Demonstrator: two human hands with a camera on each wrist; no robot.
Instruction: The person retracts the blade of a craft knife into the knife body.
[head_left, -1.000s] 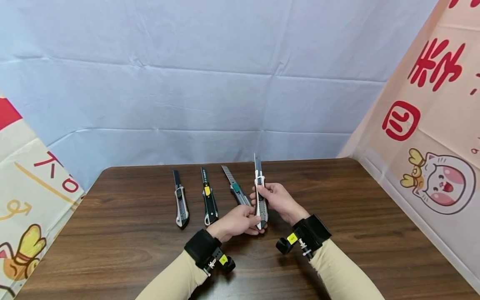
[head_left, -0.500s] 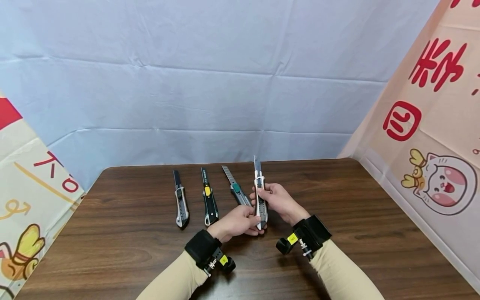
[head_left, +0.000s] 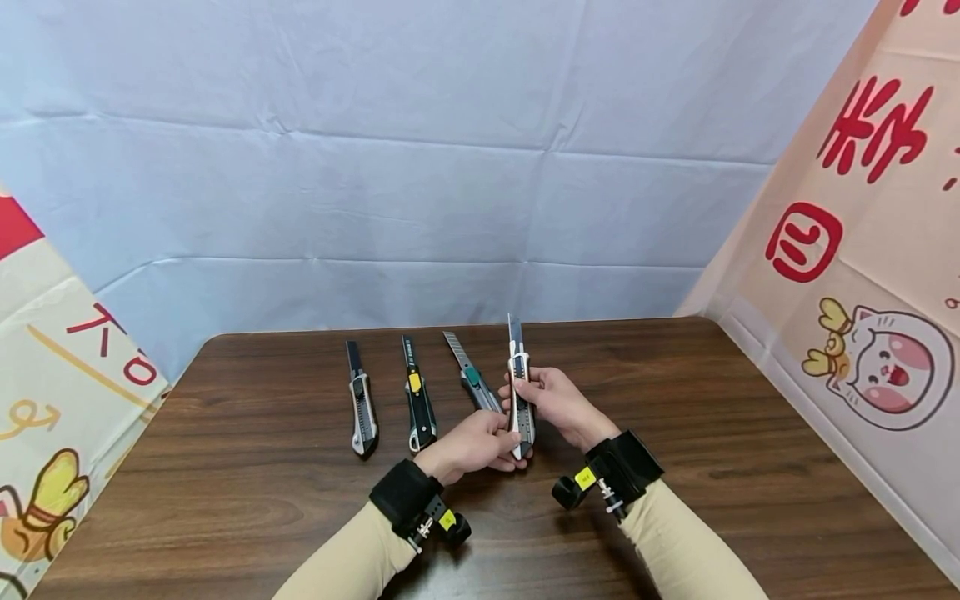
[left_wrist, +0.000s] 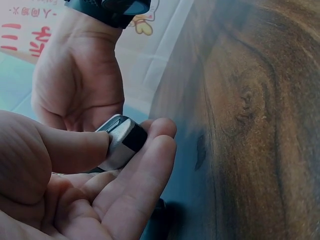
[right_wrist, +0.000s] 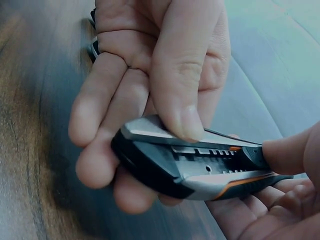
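Over the dark brown wooden table [head_left: 262, 500], just right of a grey cutter with a green slider [head_left: 481, 388], I pinch the black butt [right_wrist: 147, 162] of a silver-and-black, orange-trimmed utility knife [head_left: 522, 414] in my left hand [head_left: 474, 443], my right hand [head_left: 567, 407] gripping farther forward, thumb [right_wrist: 287, 155] on its black slide button [right_wrist: 252, 156].

A hand could pass over the right side of the table [head_left: 750, 467], between the right hand [head_left: 562, 402] and the right edge, or over the left side, from the left edge to the grey knife [head_left: 363, 417]. A narrow lane parts that from the yellow-buttoned knife [head_left: 422, 412]. Both hands, the left hand [head_left: 471, 446] included, the held knife [head_left: 521, 417] and the slanting green-buttoned knife [head_left: 472, 378] obstruct the middle; cloth [head_left: 450, 208] hangs behind the far edge.
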